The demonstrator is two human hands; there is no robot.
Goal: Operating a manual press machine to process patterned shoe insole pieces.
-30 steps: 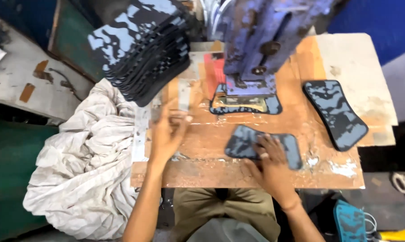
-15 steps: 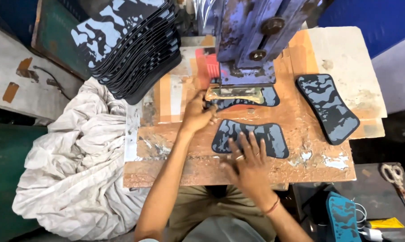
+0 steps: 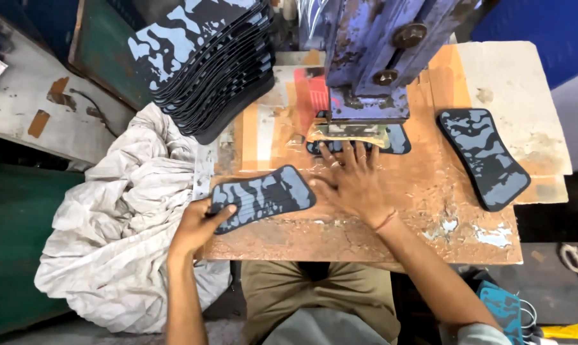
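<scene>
- Camouflage pad, a curved blue-and-black piece, lies flat on the near left part of the wooden bench, its left end at the bench edge.
- My left hand pinches that left end, thumb on top and fingers underneath, so it is closed on the pad.
- My right hand lies flat and open on the bench, fingers spread, fingertips touching a second camouflage piece that sits under the head of the blue press.
- A yellowish die plate rests on that second piece, just below the press head.
- I judge this as the swap step: one piece sits in the press while another is handled at the bench edge.
- The next move, in my judgement, calls for keeping fingers out from under the press head.
- A tall stack of like pads stands at far left; one finished-looking pad lies apart at right; a white cloth sack hangs beside the bench.
</scene>
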